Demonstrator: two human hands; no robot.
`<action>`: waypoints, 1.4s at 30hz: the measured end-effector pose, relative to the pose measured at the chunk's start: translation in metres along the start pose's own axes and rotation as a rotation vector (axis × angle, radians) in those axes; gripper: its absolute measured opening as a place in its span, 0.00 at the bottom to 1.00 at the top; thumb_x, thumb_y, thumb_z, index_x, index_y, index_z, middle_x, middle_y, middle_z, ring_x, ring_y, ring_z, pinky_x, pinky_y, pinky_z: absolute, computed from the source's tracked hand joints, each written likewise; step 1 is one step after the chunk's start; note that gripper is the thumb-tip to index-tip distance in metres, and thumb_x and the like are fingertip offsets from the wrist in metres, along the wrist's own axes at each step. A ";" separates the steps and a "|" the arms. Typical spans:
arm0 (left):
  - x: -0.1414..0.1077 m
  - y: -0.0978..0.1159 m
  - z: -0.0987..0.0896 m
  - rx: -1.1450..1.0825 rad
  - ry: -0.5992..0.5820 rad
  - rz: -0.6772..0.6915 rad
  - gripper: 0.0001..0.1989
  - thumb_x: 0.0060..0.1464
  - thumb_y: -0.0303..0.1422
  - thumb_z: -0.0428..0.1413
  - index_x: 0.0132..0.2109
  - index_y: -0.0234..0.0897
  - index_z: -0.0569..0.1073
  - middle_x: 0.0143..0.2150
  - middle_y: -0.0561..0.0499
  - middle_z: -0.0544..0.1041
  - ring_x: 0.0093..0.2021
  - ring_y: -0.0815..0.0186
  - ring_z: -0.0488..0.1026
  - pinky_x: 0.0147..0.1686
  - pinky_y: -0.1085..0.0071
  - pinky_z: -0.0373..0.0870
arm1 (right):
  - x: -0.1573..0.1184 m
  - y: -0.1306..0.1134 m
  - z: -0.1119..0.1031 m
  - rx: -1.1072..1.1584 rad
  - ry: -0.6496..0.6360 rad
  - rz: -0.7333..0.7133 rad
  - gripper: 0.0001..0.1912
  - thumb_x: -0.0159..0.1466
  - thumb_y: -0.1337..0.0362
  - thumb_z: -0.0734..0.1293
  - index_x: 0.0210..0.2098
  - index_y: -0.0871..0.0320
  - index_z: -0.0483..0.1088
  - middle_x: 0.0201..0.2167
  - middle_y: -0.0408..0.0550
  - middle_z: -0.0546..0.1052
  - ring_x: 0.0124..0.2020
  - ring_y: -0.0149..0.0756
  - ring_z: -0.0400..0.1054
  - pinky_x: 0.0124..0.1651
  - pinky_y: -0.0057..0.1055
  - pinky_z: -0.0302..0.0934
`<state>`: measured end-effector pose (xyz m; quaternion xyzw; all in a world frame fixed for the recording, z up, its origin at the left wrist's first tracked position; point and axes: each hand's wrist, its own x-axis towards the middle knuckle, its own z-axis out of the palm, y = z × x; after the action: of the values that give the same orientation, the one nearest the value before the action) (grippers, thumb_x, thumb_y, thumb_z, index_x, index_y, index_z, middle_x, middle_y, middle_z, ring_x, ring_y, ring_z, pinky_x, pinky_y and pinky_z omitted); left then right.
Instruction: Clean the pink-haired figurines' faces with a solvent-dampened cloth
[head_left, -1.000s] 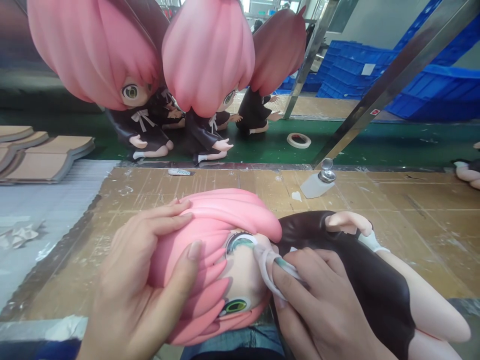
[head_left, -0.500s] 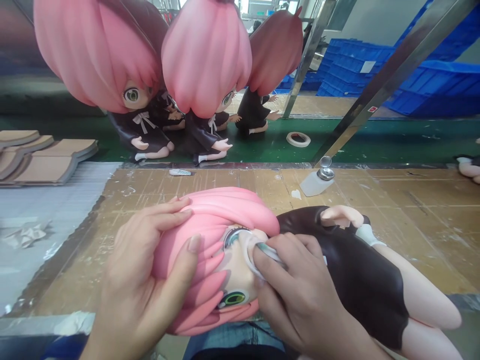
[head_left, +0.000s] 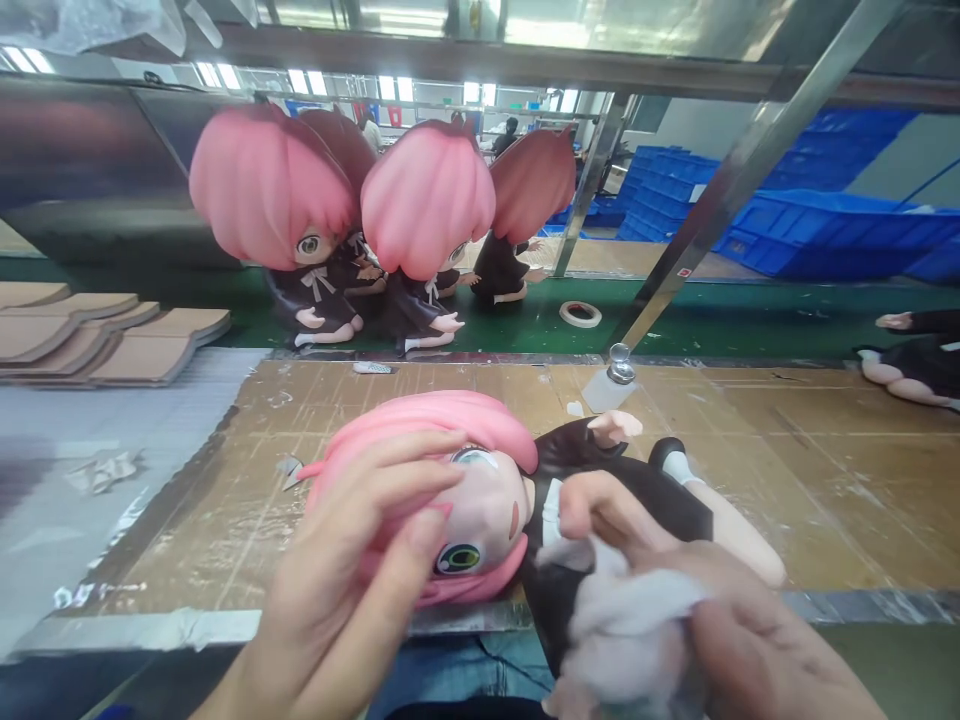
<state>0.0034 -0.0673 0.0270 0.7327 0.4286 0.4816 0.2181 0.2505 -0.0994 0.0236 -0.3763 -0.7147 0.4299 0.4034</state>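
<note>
A large figure with pink hair, green eyes and a black dress lies on its back on the cardboard-covered bench, head to the left. My left hand is over its hair and face, thumb and fingers apart; whether the fingertips press on it I cannot tell. Above the figure's dress, my right hand grips a crumpled white cloth, blurred by motion and clear of the face. Part of the hair is hidden behind my left hand. A white pump bottle with a metal top stands beyond the figure.
Several similar pink-haired figures sit on the green strip behind the bench, near a tape roll. Shaped boards are stacked at left. A slanted metal post rises at right, before blue crates. Crumpled paper lies at left.
My right hand has drawn the cloth off the figure's face, toward me and right. My left hand has shifted from the hair to over the face. The view has tilted upward.
</note>
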 end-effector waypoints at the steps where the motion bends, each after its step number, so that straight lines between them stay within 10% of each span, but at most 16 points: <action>1: 0.001 0.010 0.001 -0.066 -0.082 -0.032 0.15 0.69 0.32 0.49 0.56 0.53 0.74 0.58 0.53 0.77 0.60 0.60 0.73 0.60 0.66 0.71 | 0.003 -0.007 0.001 0.055 -0.043 0.022 0.25 0.74 0.45 0.55 0.41 0.51 0.77 0.45 0.55 0.74 0.49 0.43 0.70 0.32 0.31 0.71; 8: 0.017 0.033 0.006 -0.573 -0.655 -0.407 0.16 0.67 0.47 0.51 0.36 0.41 0.70 0.36 0.53 0.69 0.37 0.66 0.68 0.37 0.73 0.68 | 0.014 -0.021 0.003 0.427 -0.274 0.324 0.25 0.69 0.42 0.65 0.40 0.59 0.75 0.30 0.48 0.72 0.29 0.33 0.70 0.32 0.31 0.67; 15: 0.008 0.029 0.021 -0.905 -0.459 -0.658 0.17 0.62 0.46 0.60 0.35 0.38 0.68 0.30 0.56 0.67 0.28 0.74 0.62 0.26 0.80 0.61 | 0.003 -0.009 0.006 0.512 -0.274 0.388 0.26 0.66 0.44 0.69 0.34 0.64 0.70 0.28 0.44 0.66 0.27 0.23 0.57 0.27 0.20 0.48; 21: 0.004 0.039 0.027 -0.972 -0.426 -0.628 0.14 0.62 0.41 0.61 0.35 0.38 0.69 0.28 0.56 0.72 0.25 0.74 0.66 0.25 0.81 0.61 | 0.003 -0.006 0.012 0.716 -0.181 0.456 0.30 0.59 0.43 0.75 0.47 0.60 0.68 0.31 0.47 0.74 0.25 0.31 0.70 0.27 0.25 0.64; 30: 0.010 0.035 0.025 -0.773 -0.392 -0.535 0.17 0.61 0.45 0.60 0.34 0.37 0.70 0.31 0.54 0.73 0.28 0.71 0.67 0.26 0.78 0.62 | 0.005 -0.008 0.019 0.900 -0.168 0.510 0.24 0.63 0.47 0.74 0.47 0.61 0.74 0.37 0.50 0.78 0.36 0.31 0.73 0.41 0.24 0.66; 35: 0.015 0.033 0.023 -0.680 -0.417 -0.530 0.20 0.60 0.48 0.60 0.32 0.36 0.70 0.33 0.51 0.74 0.30 0.70 0.68 0.28 0.78 0.63 | 0.003 -0.001 0.018 0.908 -0.400 0.620 0.30 0.51 0.46 0.81 0.36 0.65 0.72 0.26 0.43 0.70 0.24 0.22 0.62 0.27 0.18 0.53; 42: 0.024 0.032 0.009 -0.567 -0.523 -0.581 0.21 0.57 0.51 0.61 0.32 0.37 0.70 0.24 0.57 0.66 0.21 0.74 0.58 0.18 0.81 0.51 | 0.000 0.000 0.008 0.798 -0.288 0.590 0.28 0.55 0.46 0.78 0.38 0.66 0.74 0.26 0.44 0.71 0.25 0.24 0.62 0.26 0.20 0.54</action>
<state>0.0288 -0.0631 0.0592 0.5908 0.3982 0.2982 0.6352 0.2433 -0.1018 0.0209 -0.3157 -0.4068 0.8120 0.2747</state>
